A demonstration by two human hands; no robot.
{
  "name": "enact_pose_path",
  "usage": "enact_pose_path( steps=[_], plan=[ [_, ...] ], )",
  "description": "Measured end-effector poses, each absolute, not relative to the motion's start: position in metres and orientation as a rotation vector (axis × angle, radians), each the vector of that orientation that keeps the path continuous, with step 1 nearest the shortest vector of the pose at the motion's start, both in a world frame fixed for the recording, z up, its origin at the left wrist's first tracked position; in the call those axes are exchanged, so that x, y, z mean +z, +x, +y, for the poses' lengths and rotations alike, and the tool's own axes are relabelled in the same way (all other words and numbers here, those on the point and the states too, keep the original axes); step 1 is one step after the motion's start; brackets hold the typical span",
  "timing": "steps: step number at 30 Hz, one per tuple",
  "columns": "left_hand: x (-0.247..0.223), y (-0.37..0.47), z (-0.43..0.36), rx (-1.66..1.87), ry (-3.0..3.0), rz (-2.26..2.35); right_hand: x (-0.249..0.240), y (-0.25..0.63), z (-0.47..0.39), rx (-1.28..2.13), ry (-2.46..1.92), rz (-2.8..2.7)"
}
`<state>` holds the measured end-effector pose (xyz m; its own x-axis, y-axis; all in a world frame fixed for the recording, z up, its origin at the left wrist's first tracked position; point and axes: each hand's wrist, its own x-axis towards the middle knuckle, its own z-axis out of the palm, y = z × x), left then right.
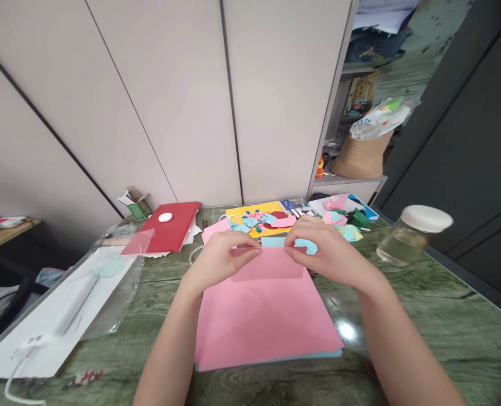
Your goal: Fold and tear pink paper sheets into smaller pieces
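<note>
A pink sheet of paper (267,324) lies in front of me, with light blue paper (322,354) showing under its near edge. Along its far side stands a darker pink band of paper (271,269); whether it is a fold of the same sheet or a separate piece I cannot tell. My left hand (225,256) pinches the top edge of this band between thumb and fingers. A short way to the right, my right hand (324,248) pinches the same edge. Just beyond the fingers is a piece of light blue paper (272,242).
Behind the hands lie a yellow sheet (239,210) with colourful paper bits (254,221) and white-handled scissors (227,217). A red folder (169,228) sits back left, near a white power strip (76,307). At right stands a lidded glass jar (404,242).
</note>
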<state>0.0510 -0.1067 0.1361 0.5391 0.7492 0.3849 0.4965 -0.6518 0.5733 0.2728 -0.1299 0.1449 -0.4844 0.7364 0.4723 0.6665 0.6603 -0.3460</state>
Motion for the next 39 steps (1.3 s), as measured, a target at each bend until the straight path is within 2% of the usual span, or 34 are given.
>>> enact_pose_path(
  steps=[7, 22, 32, 39],
  plan=[
    [0.135, 0.062, -0.112, 0.921, 2.412, 1.084, 0.138, 0.267, -0.130, 0.088, -1.135, -2.337],
    [0.142, 0.057, -0.113, 0.800, 2.337, 1.026, 0.154, 0.288, -0.135, 0.246, -1.095, -2.285],
    [0.144, 0.029, -0.102, 0.858, 2.321, 1.170, 0.156, 0.318, -0.133, 0.253, -1.186, -2.170],
    [0.147, 0.015, -0.098, 1.070, 2.217, 1.387, 0.154, 0.324, -0.129, 0.234, -1.222, -2.136]
  ],
)
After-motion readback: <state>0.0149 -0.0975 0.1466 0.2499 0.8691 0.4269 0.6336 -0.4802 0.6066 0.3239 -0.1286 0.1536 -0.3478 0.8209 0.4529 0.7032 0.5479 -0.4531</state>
